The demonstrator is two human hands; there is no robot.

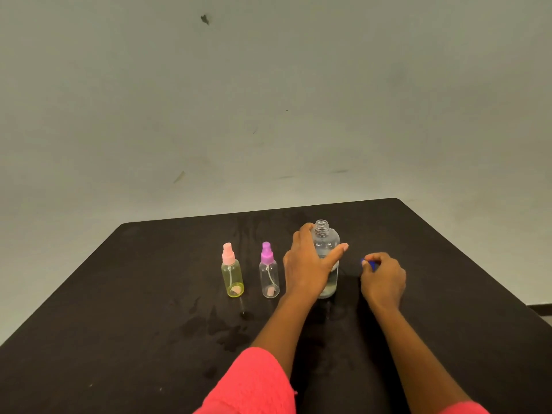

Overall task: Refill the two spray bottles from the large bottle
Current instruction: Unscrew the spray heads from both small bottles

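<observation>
Two upright sprayers, the pink-topped bottle [232, 274] and the purple-topped bottle [269, 276], stand left of the left hand [307, 264], whose fingers [336, 253] wrap the uncapped large bottle [328, 239], while the right hand [383, 279] pinches a blue cap [369, 264].

blue cap [369, 264] mostly hidden in right hand [383, 280], table [119, 324] cropped below

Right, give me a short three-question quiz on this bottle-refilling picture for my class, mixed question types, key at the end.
1. True or false: the large bottle is capped.
2. Fill in: the right hand pinches a small ____ cap.
3. Of the pink-topped spray bottle and the purple-topped spray bottle, which stands nearer the large bottle? A pink-topped; B purple-topped; C equally near.
Key: 1 false; 2 blue; 3 B.
</observation>
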